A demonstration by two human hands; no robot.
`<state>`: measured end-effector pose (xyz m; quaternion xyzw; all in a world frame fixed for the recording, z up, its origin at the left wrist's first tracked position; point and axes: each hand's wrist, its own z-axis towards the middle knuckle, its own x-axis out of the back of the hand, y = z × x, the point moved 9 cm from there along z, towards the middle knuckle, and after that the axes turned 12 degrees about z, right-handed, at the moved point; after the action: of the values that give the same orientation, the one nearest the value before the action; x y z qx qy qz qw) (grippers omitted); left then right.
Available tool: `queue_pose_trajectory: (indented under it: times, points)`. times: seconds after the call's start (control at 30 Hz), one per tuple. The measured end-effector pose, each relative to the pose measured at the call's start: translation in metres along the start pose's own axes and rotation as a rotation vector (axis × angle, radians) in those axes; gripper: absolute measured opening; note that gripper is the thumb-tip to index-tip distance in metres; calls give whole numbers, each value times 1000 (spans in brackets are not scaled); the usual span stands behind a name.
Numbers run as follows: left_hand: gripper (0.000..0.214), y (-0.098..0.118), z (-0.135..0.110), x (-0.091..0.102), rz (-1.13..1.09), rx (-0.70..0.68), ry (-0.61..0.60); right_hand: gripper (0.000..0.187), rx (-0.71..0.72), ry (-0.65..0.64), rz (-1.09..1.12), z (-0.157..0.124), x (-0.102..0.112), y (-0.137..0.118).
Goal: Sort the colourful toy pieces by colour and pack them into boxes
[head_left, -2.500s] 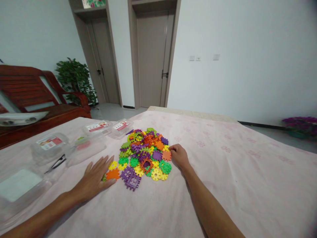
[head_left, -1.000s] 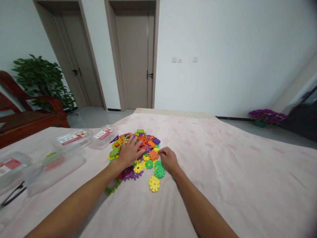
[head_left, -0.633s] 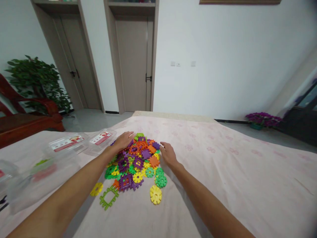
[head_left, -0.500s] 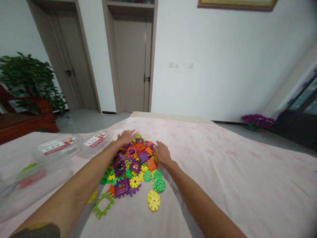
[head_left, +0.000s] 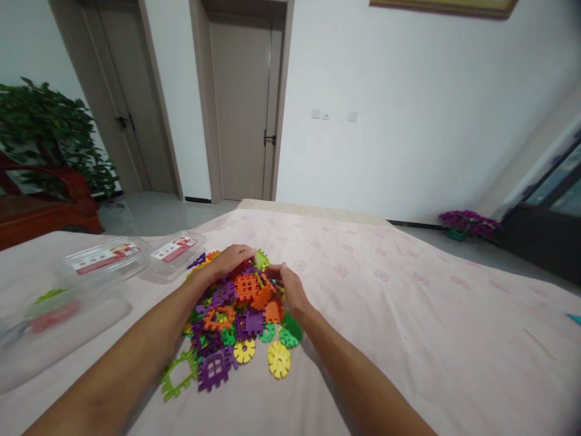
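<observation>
A heap of plastic interlocking building pieces lies on the pink-white cloth. My left hand point(head_left: 230, 259) rests over the far left top of the heap, its fingers stretched out across the pieces. At the far right side, my right hand point(head_left: 290, 286) is cupped against the heap, fingers apart and partly hidden behind it. Between the hands sits an orange window piece point(head_left: 246, 287). Nearer to me are a purple window piece point(head_left: 214, 369), a lime-green square frame point(head_left: 178, 376), a yellow notched disc point(head_left: 278, 360) and a green notched disc point(head_left: 290, 333).
Clear plastic boxes with labelled lids point(head_left: 106, 257) stand left of my left forearm; a box point(head_left: 68, 315) there holds green and red things. A pink flowered cloth point(head_left: 363, 303) covers the surface. Beyond are a wooden armchair point(head_left: 72, 194) and doors point(head_left: 240, 109).
My hands have drawn closer together around the far part of the heap. Pieces have shifted towards me and piled up, with several orange ones now on top.
</observation>
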<state>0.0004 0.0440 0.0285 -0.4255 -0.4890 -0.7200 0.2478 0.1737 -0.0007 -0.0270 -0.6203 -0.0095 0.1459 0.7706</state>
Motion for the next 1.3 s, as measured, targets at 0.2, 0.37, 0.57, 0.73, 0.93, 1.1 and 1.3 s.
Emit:
queue_pose_trajectory:
  times: [0.2,0.37,0.57,0.73,0.93,1.1,1.3]
  points:
    - [49,-10,-70,48,-29,76,320,69,87,163,-386,-18,38,-14]
    - [55,-77,-112,34,190,383,442,63,45,68,-522,-32,26,0]
    - [57,-84,-108,-5,72,423,386,62,69,-20,-242,-38,-5,3]
    - [68,-59,-88,-14,-423,324,345,62,3,30,-24,-38,13,4]
    - [60,-112,-123,1,-572,502,707,37,33,264,-359,-34,76,0]
    - [56,-140,-132,-4,-447,599,648,31,-149,-26,-203,-27,67,15]
    - [46,-112,-106,-5,111,492,332,54,-211,-314,-152,-36,49,2]
